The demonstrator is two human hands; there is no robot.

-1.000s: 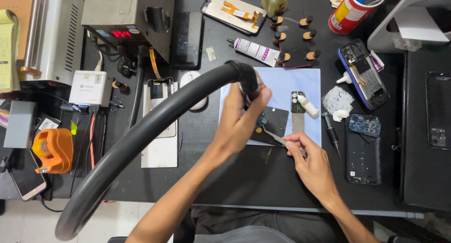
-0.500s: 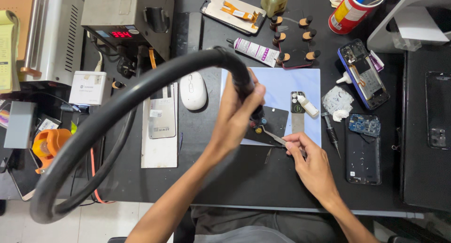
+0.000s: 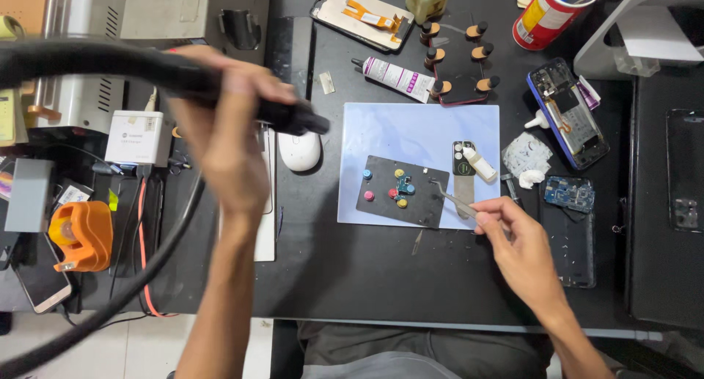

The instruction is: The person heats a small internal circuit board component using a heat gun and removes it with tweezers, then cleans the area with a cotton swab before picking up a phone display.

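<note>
My left hand (image 3: 224, 122) grips a thick black hose (image 3: 110, 64) near its nozzle end, held above the left part of the desk with the tip pointing right, above a white mouse (image 3: 299, 152). My right hand (image 3: 517, 236) pinches metal tweezers (image 3: 453, 199) whose tips rest at the right edge of a small black board (image 3: 381, 203) carrying coloured round pins and a tiny circuit part (image 3: 402, 188). The board lies on a pale blue mat (image 3: 411, 126).
A white glue tube (image 3: 398, 78), a clamped phone frame (image 3: 458, 75), an opened phone (image 3: 568, 115), a small dropper bottle (image 3: 478, 163), a red cup of tools (image 3: 546, 12), a screen panel (image 3: 359, 16), an orange tape holder (image 3: 81, 236) and a grey machine (image 3: 183, 9) surround the mat.
My left hand has swung the hose away from the board, leftward and up, uncovering the board and the mouse. My right hand with the tweezers has stayed in place.
</note>
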